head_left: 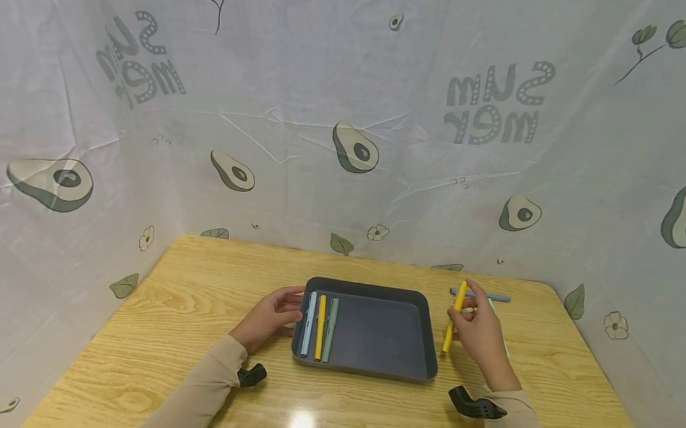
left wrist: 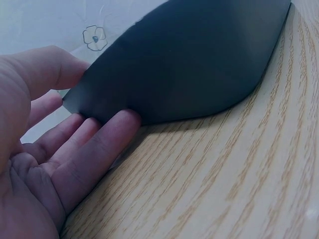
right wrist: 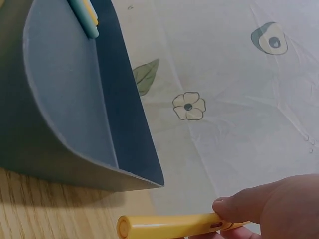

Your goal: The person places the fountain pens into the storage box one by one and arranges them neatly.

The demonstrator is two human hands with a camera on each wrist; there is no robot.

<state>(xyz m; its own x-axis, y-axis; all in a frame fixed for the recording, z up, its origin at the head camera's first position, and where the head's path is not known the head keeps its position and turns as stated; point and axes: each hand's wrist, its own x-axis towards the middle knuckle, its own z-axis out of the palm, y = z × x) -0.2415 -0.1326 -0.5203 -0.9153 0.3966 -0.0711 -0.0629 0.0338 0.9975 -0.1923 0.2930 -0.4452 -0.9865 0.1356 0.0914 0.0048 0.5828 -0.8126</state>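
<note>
The right hand (head_left: 478, 328) pinches a yellow pen (head_left: 460, 297) between the thumb (right wrist: 249, 201) and the fingers, so this grip is clamped on the pen; a long piece of the barrel sticks out toward the near side, free of the fingers. The pen is just outside the tray (head_left: 378, 337), beside its right wall, and it leans, with the far end a little more to the right. Such a hold looks good for a gentle laying down, but I think the free end could knock the wall, so it would be wise to lift it well over the rim before going inward. The left hand (head_left: 269, 316) rests with stretched, parted fingers against the outside of the left wall, the thumb at the rim; it does not close round the tray, and a light pressure there should be enough to steady it. Inside, a light blue pen (head_left: 309, 324), another yellow pen (head_left: 320, 328) and a green pen (head_left: 330, 329) lie side by side along the left wall. For a neat row, the held pen should be turned parallel to them and lowered flat beside the green one, without pushing it. Beyond the right hand, a blue pen (head_left: 496, 298) lies on the table (head_left: 369, 413), near a pale green strip (head_left: 506, 344), mostly hidden.
</note>
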